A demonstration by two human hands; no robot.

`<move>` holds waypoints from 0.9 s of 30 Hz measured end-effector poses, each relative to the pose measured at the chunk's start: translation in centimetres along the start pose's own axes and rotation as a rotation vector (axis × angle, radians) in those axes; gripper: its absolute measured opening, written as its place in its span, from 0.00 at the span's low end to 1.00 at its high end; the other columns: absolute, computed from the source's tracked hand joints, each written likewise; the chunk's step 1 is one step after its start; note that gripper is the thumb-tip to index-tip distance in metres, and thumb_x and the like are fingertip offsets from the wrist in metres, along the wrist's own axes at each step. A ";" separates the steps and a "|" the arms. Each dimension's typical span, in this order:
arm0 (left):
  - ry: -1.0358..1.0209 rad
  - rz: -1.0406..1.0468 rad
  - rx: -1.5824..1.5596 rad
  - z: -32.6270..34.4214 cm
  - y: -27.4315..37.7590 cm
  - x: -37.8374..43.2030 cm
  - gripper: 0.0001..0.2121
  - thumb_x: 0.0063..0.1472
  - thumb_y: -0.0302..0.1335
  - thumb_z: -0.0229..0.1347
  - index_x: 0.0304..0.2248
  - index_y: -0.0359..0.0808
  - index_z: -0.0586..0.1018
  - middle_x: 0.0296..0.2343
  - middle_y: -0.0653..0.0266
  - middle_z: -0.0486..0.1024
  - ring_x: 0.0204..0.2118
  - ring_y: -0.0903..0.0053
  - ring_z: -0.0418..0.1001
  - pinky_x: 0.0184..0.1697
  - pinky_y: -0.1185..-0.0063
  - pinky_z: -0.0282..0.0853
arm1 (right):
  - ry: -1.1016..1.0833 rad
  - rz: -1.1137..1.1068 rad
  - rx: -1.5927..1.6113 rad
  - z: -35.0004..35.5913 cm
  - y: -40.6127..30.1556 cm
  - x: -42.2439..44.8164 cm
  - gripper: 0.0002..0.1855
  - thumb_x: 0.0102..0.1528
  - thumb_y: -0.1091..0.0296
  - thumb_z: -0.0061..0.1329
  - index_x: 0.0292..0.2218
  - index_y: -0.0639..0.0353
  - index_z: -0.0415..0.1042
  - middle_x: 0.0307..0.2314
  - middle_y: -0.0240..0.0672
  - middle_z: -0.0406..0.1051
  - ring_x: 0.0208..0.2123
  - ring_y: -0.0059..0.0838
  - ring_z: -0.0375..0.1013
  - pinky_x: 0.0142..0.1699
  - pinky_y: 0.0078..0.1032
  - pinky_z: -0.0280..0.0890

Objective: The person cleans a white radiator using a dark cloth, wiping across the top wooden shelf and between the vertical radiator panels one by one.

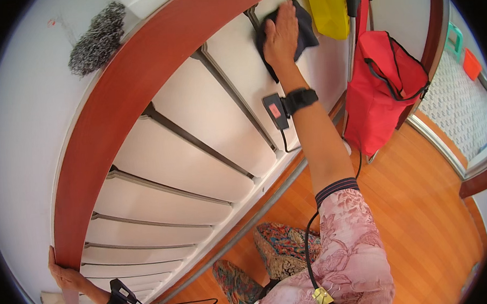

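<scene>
My right hand (282,36) lies flat on a dark cloth (305,27), pressing it against the far panels of a white sectional radiator (212,112). The cloth spreads out on both sides of the hand. At the lower left, my left hand (66,277) rests on the reddish-brown wooden ledge (98,130) that runs along the radiator's top, with fingers at its wall-side edge. Each wrist wears a black strap with a small black device, the right one (276,111) and the left one (123,291), both with cables.
A grey pipe (239,234) runs below the radiator above the wooden floor (420,217). At the right hang a red bag (382,78) and a yellow bag (329,11). A tangled dark grey mesh (99,40) is against the white wall. Beyond a doorway stands a green stool (454,39).
</scene>
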State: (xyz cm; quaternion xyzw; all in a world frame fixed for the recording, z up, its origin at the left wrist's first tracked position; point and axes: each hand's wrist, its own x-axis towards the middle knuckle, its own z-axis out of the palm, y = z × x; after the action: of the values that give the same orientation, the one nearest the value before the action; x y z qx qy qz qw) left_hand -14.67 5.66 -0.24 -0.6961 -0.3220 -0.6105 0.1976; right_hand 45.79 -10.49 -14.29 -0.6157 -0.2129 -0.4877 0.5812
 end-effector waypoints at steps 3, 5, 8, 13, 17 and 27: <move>0.002 -0.056 -0.040 0.4 0.5 -0.2 0.25 0.61 0.41 0.30 0.35 0.30 0.74 0.34 0.59 0.72 0.36 0.72 0.68 0.38 0.79 0.64 | -0.071 0.160 -0.150 -0.5 5.3 -5.5 0.30 0.51 0.63 0.35 0.52 0.66 0.44 0.53 0.45 0.43 0.55 0.40 0.41 0.57 0.34 0.36; 0.018 -0.107 -0.056 0.5 1.1 -0.4 0.25 0.61 0.42 0.30 0.35 0.31 0.74 0.34 0.59 0.72 0.36 0.72 0.68 0.37 0.79 0.64 | -0.090 0.326 -0.128 -2.2 7.0 -9.6 0.28 0.52 0.65 0.33 0.53 0.62 0.44 0.52 0.43 0.45 0.55 0.40 0.41 0.56 0.37 0.37; 0.017 -0.078 -0.024 0.4 1.3 -0.4 0.24 0.61 0.42 0.32 0.35 0.31 0.75 0.33 0.59 0.72 0.35 0.72 0.68 0.37 0.79 0.64 | -0.064 0.486 -0.131 -3.2 10.2 -16.9 0.24 0.54 0.67 0.29 0.52 0.61 0.46 0.52 0.43 0.45 0.55 0.41 0.42 0.55 0.40 0.37; 0.019 -0.068 -0.035 0.6 1.0 -0.3 0.23 0.60 0.41 0.33 0.34 0.31 0.75 0.33 0.59 0.72 0.35 0.72 0.69 0.37 0.79 0.64 | -0.410 0.741 -0.530 -6.3 11.9 -30.1 0.28 0.50 0.70 0.27 0.54 0.59 0.43 0.54 0.43 0.38 0.55 0.42 0.40 0.55 0.40 0.38; 0.022 -0.073 0.055 0.6 1.9 -0.3 0.23 0.61 0.40 0.33 0.34 0.31 0.75 0.33 0.58 0.72 0.34 0.72 0.69 0.37 0.79 0.64 | -0.346 0.664 -0.335 -7.6 5.7 -38.0 0.27 0.51 0.69 0.25 0.49 0.80 0.43 0.51 0.57 0.42 0.55 0.47 0.38 0.59 0.34 0.31; 0.068 -0.088 -0.068 1.3 0.7 -0.3 0.21 0.60 0.39 0.36 0.33 0.30 0.75 0.29 0.60 0.73 0.32 0.75 0.68 0.35 0.80 0.65 | -0.190 1.053 -0.176 -7.0 5.2 -36.3 0.28 0.55 0.69 0.29 0.50 0.78 0.37 0.49 0.62 0.43 0.53 0.49 0.44 0.56 0.28 0.41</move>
State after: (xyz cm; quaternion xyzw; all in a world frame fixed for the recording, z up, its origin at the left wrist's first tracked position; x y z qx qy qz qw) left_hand -13.23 5.97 -0.72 -0.6664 -0.3245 -0.6525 0.1578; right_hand 31.87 -7.08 -48.80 -0.7268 0.1146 -0.0887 0.6714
